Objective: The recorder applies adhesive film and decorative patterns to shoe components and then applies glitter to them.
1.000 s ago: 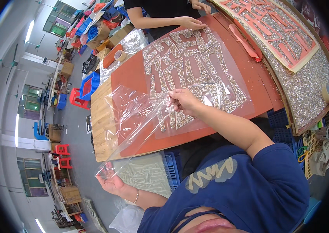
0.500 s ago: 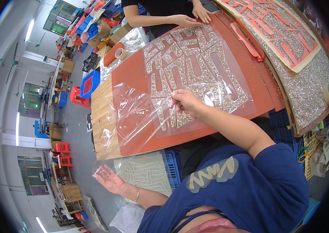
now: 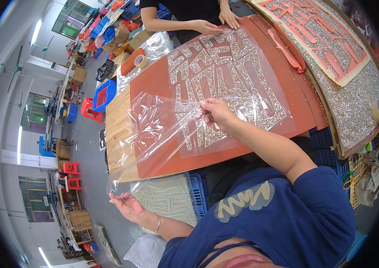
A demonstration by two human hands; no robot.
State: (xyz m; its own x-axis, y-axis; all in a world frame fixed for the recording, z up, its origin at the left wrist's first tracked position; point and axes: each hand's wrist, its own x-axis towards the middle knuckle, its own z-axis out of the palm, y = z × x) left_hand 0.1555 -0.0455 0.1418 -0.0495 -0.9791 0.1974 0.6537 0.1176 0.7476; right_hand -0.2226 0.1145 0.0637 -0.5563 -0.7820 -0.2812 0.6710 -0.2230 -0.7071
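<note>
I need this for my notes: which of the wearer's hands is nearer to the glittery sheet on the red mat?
Right. The right hand overlaps the near part of the glittery sheet in the view; the left hand is farther, below and to its left.

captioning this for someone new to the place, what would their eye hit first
Probably the sheet of glittering, letter-like shapes in the middle of the red-brown mat. Next, the shiny clear film, slanting from the right hand, which pinches it over the mat, down to the left hand at lower left. At upper right, a pink-and-cream patterned sheet lies on a glitter-covered tray.
</note>
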